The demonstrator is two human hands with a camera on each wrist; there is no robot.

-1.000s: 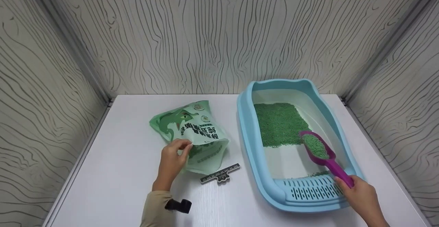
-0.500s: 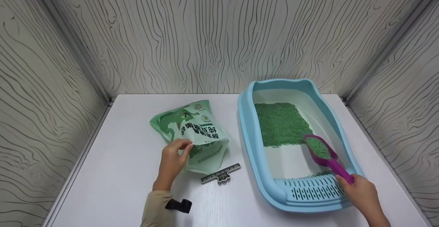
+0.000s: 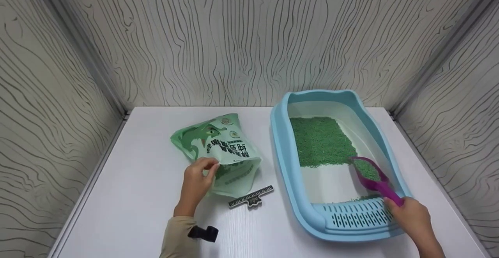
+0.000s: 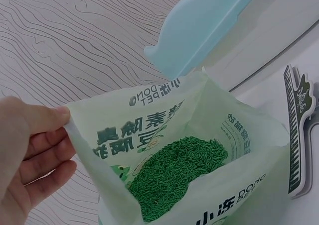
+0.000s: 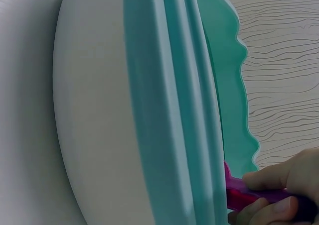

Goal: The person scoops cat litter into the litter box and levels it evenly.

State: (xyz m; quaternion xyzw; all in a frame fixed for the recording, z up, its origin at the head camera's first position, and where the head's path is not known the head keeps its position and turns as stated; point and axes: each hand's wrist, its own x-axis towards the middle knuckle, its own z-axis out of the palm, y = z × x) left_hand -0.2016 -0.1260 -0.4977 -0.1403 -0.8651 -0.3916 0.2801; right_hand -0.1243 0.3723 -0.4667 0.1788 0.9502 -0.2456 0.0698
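Note:
My left hand (image 3: 198, 182) pinches the edge of an open green cat litter bag (image 3: 234, 141) lying on the table. Inside the bag, the left wrist view shows green litter pellets (image 4: 174, 172). In my right hand (image 3: 412, 218) is the handle of a purple litter scoop (image 3: 386, 191), whose bowl carries a heap of green pellets (image 3: 366, 170). That bowl is over the right part of a light blue litter box (image 3: 281, 145). A layer of green pellets (image 3: 323, 141) covers the box's far left floor. In the right wrist view the box wall hides the scoop's bowl.
A clip (image 3: 252, 198) with a piano-key pattern lies between the bag and the box. The box has a slotted step (image 3: 354, 215) at its near end. Wood-grain panels (image 3: 202, 43) enclose the white table (image 3: 128, 188) at the back and sides.
The scoop and my right hand have shifted slightly to the right, and the scoop's bowl has come a little nearer. Pellets stay in it. My left hand and the bag look unchanged.

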